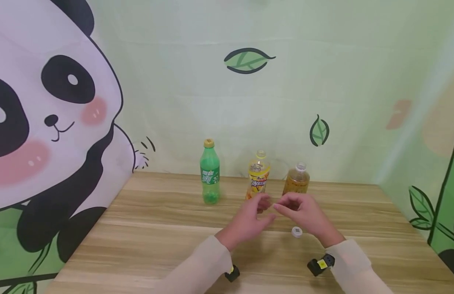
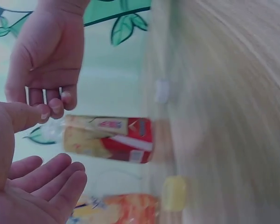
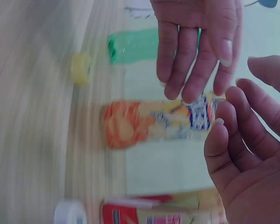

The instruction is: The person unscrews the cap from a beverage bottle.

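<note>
My left hand (image 1: 247, 218) and right hand (image 1: 304, 212) hover over the table, fingertips close to each other, fingers loosely bent and holding nothing. A white cap (image 1: 296, 232) lies on the table just below the right hand. In the right wrist view a yellow cap (image 3: 80, 68) rests on the wood; the hands hide it in the head view. Behind the left hand stands a yellow-labelled drink bottle (image 1: 258, 179) with an uncovered mouth. Beyond the right hand is a bottle of brownish drink (image 1: 297, 181), also uncapped, its lower part hidden.
A green soda bottle (image 1: 210, 175) with a yellow cap on it stands upright further left. The wooden table (image 1: 146, 237) ends at the back against a wall cloth (image 1: 182, 102) printed with a panda and leaves.
</note>
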Motion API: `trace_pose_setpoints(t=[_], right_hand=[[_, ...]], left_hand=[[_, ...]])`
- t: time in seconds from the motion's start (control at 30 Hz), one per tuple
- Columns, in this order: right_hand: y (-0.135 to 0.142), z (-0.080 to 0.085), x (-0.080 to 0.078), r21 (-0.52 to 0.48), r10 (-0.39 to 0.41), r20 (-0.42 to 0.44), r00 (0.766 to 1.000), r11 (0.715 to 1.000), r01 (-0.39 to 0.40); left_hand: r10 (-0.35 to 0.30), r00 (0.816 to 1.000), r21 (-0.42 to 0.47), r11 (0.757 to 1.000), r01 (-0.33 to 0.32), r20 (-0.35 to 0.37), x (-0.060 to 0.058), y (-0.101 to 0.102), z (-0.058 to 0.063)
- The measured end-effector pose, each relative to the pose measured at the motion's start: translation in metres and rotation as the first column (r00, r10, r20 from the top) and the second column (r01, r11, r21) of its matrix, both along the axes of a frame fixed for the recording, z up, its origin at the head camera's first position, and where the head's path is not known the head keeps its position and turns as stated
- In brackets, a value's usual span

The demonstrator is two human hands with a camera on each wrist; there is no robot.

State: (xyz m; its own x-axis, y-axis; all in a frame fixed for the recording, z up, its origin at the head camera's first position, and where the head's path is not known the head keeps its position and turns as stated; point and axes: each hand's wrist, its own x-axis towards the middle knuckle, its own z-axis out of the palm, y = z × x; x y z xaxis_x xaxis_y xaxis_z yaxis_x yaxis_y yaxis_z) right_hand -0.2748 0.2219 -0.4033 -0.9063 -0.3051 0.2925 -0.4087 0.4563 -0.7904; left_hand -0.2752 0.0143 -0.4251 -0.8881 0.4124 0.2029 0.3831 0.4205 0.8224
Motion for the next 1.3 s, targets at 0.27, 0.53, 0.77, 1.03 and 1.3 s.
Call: trace_pose_setpoints(t=[0.27, 0.53, 0.77, 1.03, 1.3], right_hand=[[-0.036, 0.012, 0.000, -0.090, 0.021, 0.012, 1.000, 0.996, -0.020], [-0.073, 0.021, -0.009, -0.153, -0.002, 0.012, 1.000, 0.988, 0.003], [-0.102, 0.033, -0.025, -0.225, -0.043, -0.033, 0.999, 0.974, 0.034], [-0.135, 0.048, -0.050, -0.329, -0.077, -0.070, 0.995, 0.943, 0.050], [-0.166, 0.062, -0.074, -0.375, -0.124, -0.106, 0.987, 0.924, 0.075]], left_hand=[[0.074, 0.989, 0.078, 0.995, -0.065, -0.128, -0.002, -0.035, 0.011], [0.258, 0.924, 0.159, 0.962, -0.220, -0.281, -0.014, -0.069, 0.020], [0.393, 0.848, 0.291, 0.909, -0.300, -0.356, -0.032, -0.090, 0.021], [0.560, 0.753, 0.376, 0.817, -0.436, -0.345, -0.057, -0.110, 0.011], [0.572, 0.785, 0.403, 0.793, -0.456, -0.238, -0.076, -0.122, -0.001]])
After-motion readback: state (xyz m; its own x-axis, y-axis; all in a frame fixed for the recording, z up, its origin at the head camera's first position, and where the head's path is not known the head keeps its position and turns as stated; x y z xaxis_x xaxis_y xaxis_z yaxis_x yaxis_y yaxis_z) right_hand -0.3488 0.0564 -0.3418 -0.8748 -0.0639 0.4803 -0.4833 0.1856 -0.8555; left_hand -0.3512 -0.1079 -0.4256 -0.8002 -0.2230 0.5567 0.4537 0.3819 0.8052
